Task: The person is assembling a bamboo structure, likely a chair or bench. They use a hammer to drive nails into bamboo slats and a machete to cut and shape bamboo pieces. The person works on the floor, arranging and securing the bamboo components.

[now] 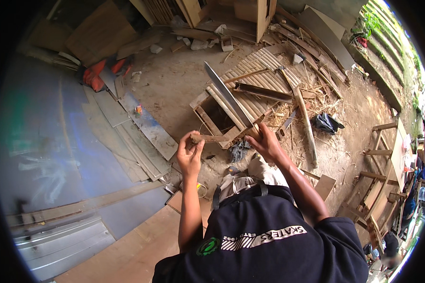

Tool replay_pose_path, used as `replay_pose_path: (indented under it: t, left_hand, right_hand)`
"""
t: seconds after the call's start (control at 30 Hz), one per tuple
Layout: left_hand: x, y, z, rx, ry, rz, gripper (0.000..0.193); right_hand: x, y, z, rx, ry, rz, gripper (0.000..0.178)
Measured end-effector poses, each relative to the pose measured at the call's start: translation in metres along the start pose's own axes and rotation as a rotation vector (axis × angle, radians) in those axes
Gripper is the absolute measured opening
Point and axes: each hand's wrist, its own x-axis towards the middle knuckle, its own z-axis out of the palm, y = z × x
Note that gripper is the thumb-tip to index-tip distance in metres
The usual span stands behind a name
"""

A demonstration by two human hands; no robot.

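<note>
My right hand (267, 144) is closed round the handle of a machete. Its long grey blade (225, 92) points up and to the left, over the near left part of a low bench topped with pale bamboo slats (252, 70). In my left hand (190, 154) a short brown piece of wood (211, 138) is pinched between thumb and fingers, lying sideways. Its right end reaches the bench's near corner in view; whether it touches, I cannot tell. A dark channel-shaped bar (264, 92) rests across the slats.
A long wooden pole (307, 125) leans on the bench's right side, near a saw (288, 121), shavings (323, 96) and a black plastic bag (328, 123). Large flat boards (56, 137) cover the left. A wooden frame (380, 170) stands at right.
</note>
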Motion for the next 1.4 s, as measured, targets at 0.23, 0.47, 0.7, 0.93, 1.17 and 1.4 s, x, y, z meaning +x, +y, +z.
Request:
replay_pose_path:
  t: [0.23, 0.47, 0.7, 0.93, 1.17, 1.4]
  left_hand:
    - [-0.016, -0.091, 0.013, 0.081, 0.17, -0.084, 0.034]
    - [-0.037, -0.136, 0.008, 0.352, 0.299, -0.25, 0.038]
    - [-0.039, -0.121, 0.008, 0.439, 0.437, -0.347, 0.032]
    - [-0.008, -0.091, -0.02, 0.362, 0.428, -0.726, 0.024]
    - [-0.003, -0.096, 0.011, 0.411, 0.476, -0.71, 0.029]
    - [-0.002, -0.086, 0.004, 0.687, 0.254, -0.956, 0.052]
  right_hand:
    - [-0.032, 0.058, -0.004, -0.007, -0.117, 0.2, 0.041]
    - [-0.038, 0.098, 0.033, 0.017, -0.212, 0.056, 0.041]
    - [-0.033, 0.112, 0.101, 0.173, -0.408, 0.171, 0.048]
    - [-0.023, 0.107, 0.186, 0.139, -0.49, 0.174, 0.037]
    - [-0.018, 0.138, 0.184, 0.148, -0.538, 0.166, 0.038]
    - [-0.018, 0.131, 0.183, 0.17, -0.623, 0.212, 0.04]
